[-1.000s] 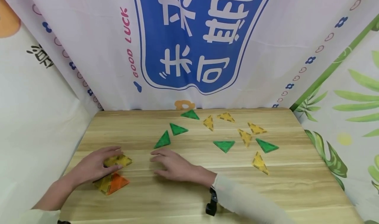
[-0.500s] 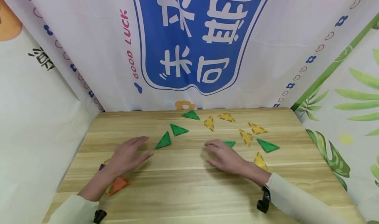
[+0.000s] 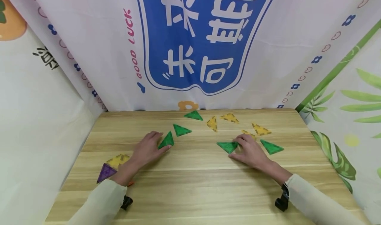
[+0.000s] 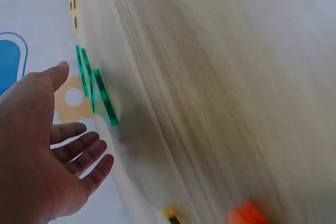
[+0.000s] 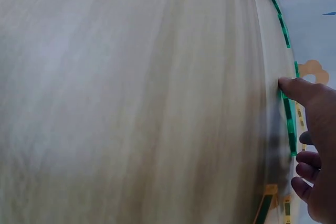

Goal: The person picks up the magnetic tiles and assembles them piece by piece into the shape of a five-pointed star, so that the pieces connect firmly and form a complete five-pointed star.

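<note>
In the head view the left hand [image 3: 148, 149] is beside a green triangular tile [image 3: 168, 140], thumb and fingers spread around its left part; in the left wrist view this hand [image 4: 50, 145] has its fingers parted and grips nothing. The right hand [image 3: 251, 151] has its thumb and fingertips at the right end of another green triangle [image 3: 227, 146]. From the right wrist view, the right thumb touches the end of that green tile [image 5: 290, 124]; whether the fingers pinch it is hard to tell.
Yellow tiles [image 3: 116, 160], a purple triangle [image 3: 105, 173] and a mostly hidden orange tile lie by the left forearm. Further green triangles [image 3: 182, 130] and several yellow triangles [image 3: 261, 129] lie toward the back of the wooden table [image 3: 190, 192]. A printed cloth [image 3: 259, 69] hangs behind.
The left hand has left the yellow tiles and moved right and away to a green triangle. The right hand has travelled right to another green triangle, which looks unmoved.
</note>
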Tool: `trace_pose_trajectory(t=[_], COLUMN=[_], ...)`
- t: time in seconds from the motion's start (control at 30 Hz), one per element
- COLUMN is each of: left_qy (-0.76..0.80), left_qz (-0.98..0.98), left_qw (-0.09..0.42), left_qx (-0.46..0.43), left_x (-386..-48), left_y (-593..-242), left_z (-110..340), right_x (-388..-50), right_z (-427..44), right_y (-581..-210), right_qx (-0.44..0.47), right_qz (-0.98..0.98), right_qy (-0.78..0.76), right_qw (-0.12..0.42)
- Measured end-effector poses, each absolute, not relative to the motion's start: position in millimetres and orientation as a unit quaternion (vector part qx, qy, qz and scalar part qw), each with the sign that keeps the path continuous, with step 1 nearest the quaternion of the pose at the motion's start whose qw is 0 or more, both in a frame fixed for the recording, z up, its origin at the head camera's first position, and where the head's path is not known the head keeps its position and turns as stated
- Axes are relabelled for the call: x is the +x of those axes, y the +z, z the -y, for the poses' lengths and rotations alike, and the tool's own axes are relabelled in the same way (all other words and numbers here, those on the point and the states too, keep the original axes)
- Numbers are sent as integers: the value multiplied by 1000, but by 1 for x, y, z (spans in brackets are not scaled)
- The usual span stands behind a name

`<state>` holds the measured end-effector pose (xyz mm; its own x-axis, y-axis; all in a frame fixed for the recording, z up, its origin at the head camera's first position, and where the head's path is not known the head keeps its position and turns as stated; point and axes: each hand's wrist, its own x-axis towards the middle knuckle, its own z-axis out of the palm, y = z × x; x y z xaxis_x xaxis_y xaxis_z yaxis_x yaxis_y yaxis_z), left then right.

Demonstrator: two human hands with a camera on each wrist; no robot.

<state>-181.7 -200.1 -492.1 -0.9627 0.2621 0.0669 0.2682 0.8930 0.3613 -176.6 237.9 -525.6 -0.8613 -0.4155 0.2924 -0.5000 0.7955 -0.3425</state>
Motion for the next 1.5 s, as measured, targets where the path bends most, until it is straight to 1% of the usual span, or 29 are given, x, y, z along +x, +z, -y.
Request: trace_pose_trajectory(t=[0.17, 0.57, 0.87, 1.07, 1.3, 1.37, 1.43, 1.5], left_qy=[-182, -149, -174, -208, -276, -293, -302, -292], left_qz=[976, 984, 976, 965, 940, 930, 922, 924], left_qw=[-13, 19, 24, 7, -66, -78, -78, -61], left_qx=[-119, -95, -128, -161, -187, -206, -230, -241], left_x=[-192, -203, -196, -188, -186, -186, -186, -185], left_y=[-502, -509, -507, -503, -496, -495, -495, -495], left_z=[187, 171, 179, 191, 202, 205, 207, 210], right_x=[-177, -178, -176, -176, -175, -175, -176, -177], right_z=[-236, -231, -231, -234, -236, -236, -236, -236], right_y=[-532, -534, -531, -531, -532, -532, -532, -532], right_qx=[224, 218, 208, 205, 192, 189, 190, 195], right_qz=[944, 943, 943, 942, 946, 947, 946, 944], right_qy=[217, 221, 232, 241, 239, 238, 238, 242], right_qw=[108, 125, 117, 109, 107, 105, 107, 109])
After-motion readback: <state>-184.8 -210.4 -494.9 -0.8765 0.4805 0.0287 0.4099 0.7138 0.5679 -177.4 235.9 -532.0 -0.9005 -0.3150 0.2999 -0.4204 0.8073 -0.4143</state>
